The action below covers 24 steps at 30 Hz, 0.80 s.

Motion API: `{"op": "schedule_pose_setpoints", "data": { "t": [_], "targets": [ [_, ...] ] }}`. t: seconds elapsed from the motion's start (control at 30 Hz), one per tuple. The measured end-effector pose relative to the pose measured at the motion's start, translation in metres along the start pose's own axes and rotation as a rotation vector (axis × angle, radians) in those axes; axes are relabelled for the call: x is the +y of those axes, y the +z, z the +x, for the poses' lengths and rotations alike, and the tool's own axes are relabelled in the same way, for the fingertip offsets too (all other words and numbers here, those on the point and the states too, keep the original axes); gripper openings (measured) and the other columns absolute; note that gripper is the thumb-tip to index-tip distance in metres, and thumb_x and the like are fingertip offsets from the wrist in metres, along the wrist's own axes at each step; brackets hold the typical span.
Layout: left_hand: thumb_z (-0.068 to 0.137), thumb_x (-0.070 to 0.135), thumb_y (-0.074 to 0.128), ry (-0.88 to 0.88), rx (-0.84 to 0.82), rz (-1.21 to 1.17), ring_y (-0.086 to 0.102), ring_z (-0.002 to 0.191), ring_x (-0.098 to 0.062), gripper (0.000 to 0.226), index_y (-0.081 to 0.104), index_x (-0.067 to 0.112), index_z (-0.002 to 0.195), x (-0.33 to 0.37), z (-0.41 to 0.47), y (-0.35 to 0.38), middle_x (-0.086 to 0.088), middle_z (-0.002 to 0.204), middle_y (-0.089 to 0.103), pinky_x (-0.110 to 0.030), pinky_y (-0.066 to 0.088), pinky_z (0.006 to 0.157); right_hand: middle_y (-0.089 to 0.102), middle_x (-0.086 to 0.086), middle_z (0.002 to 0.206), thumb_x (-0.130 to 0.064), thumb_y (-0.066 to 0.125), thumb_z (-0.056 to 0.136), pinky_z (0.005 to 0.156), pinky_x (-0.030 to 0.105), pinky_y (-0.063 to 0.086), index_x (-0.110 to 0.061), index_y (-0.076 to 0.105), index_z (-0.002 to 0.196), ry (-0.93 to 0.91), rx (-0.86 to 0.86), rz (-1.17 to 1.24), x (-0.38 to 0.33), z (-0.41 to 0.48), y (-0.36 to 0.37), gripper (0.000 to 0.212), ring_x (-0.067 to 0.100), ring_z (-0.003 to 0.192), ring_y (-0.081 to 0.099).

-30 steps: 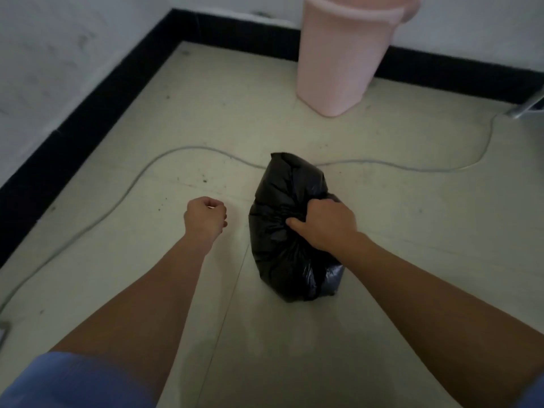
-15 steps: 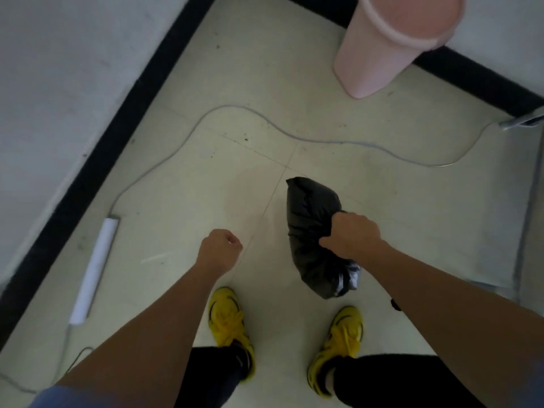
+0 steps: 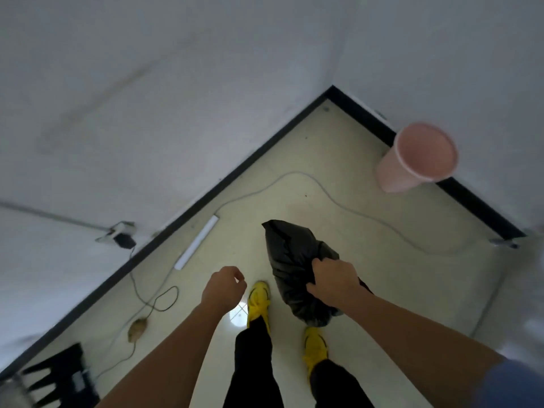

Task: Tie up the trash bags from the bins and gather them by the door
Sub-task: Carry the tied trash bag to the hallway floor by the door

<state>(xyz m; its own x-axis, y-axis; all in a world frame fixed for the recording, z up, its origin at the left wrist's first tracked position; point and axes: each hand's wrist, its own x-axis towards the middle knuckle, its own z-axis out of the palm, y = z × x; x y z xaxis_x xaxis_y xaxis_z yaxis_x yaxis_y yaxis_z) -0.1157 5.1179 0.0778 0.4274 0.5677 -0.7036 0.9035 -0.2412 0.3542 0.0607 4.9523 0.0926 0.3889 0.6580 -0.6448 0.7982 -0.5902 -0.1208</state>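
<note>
Nearest of all, yellow shoes (image 3: pixel 258 300) are seen just below the black trash bag (image 3: pixel 290 254). Left of the bag, the left hand (image 3: pixel 225 287) is curled into a loose fist with nothing in it. The bag is gripped at its bunched side by the right hand (image 3: pixel 334 282), fingers wrapped over the plastic. A white strip (image 3: pixel 197 242) is laid further left by the skirting, a grey cable (image 3: pixel 338 198) is snaked behind the bag, and the pink bin (image 3: pixel 412 160) is parked beyond, to its right.
</note>
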Motion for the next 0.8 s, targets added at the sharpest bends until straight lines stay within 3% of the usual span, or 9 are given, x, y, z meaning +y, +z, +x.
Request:
{"op": "schedule_pose_setpoints", "data": {
  "t": [0.13, 0.23, 0.43, 0.53, 0.63, 0.8],
  "targets": [
    [0.090, 0.024, 0.053, -0.046, 0.159, -0.085, 0.061, 0.102, -0.026, 0.024, 0.065, 0.015, 0.109, -0.028, -0.087, -0.030, -0.008, 0.111, 0.066, -0.031, 0.046, 0.082, 0.063, 0.008, 0.100, -0.040, 0.053, 0.093, 0.066, 0.031, 0.041, -0.013, 0.053, 0.103, -0.200, 0.058, -0.175, -0.047, -0.039, -0.037, 0.028, 0.027, 0.089, 0.064],
    [0.090, 0.025, 0.053, -0.108, 0.247, -0.148, 0.060, 0.103, -0.024, 0.024, 0.066, 0.016, 0.109, -0.065, -0.159, -0.037, -0.006, 0.111, 0.065, -0.032, 0.049, 0.085, 0.064, 0.008, 0.102, -0.035, 0.052, 0.094, 0.067, 0.031, 0.042, -0.015, 0.051, 0.099, -0.363, 0.075, -0.308, -0.092, -0.073, -0.054, 0.021, 0.026, 0.089, 0.064],
    [0.089, 0.028, 0.054, -0.351, 0.421, -0.304, 0.063, 0.089, -0.019, 0.026, 0.064, 0.018, 0.110, -0.169, -0.303, -0.035, -0.006, 0.107, 0.067, -0.031, 0.051, 0.081, 0.064, 0.007, 0.108, -0.032, 0.052, 0.093, 0.070, 0.031, 0.039, -0.016, 0.055, 0.106, -0.699, 0.108, -0.598, -0.223, -0.142, -0.060, 0.021, 0.024, 0.095, 0.063],
    [0.090, 0.030, 0.054, -0.475, 0.510, -0.382, 0.063, 0.093, -0.020, 0.025, 0.064, 0.019, 0.111, -0.236, -0.376, -0.030, -0.005, 0.110, 0.066, -0.031, 0.051, 0.081, 0.063, 0.008, 0.109, -0.033, 0.053, 0.093, 0.071, 0.032, 0.038, -0.017, 0.049, 0.100, -0.876, 0.144, -0.698, -0.307, -0.183, -0.047, 0.018, 0.025, 0.096, 0.062],
    [0.090, 0.032, 0.053, -0.584, 0.588, -0.421, 0.061, 0.101, -0.022, 0.026, 0.063, 0.021, 0.111, -0.311, -0.452, -0.019, -0.005, 0.116, 0.064, -0.033, 0.050, 0.084, 0.062, 0.008, 0.109, -0.034, 0.052, 0.093, 0.070, 0.034, 0.040, -0.014, 0.053, 0.110, -1.033, 0.180, -0.797, -0.397, -0.229, -0.020, 0.026, 0.027, 0.096, 0.062],
    [0.091, 0.028, 0.051, -0.758, 0.664, -0.441, 0.058, 0.111, -0.024, 0.026, 0.064, 0.019, 0.112, -0.442, -0.584, 0.009, -0.005, 0.121, 0.064, -0.031, 0.046, 0.089, 0.063, 0.008, 0.112, -0.035, 0.053, 0.089, 0.074, 0.033, 0.043, -0.014, 0.053, 0.111, -1.261, 0.271, -0.847, -0.553, -0.313, 0.045, 0.030, 0.028, 0.101, 0.063]
  ]
}}
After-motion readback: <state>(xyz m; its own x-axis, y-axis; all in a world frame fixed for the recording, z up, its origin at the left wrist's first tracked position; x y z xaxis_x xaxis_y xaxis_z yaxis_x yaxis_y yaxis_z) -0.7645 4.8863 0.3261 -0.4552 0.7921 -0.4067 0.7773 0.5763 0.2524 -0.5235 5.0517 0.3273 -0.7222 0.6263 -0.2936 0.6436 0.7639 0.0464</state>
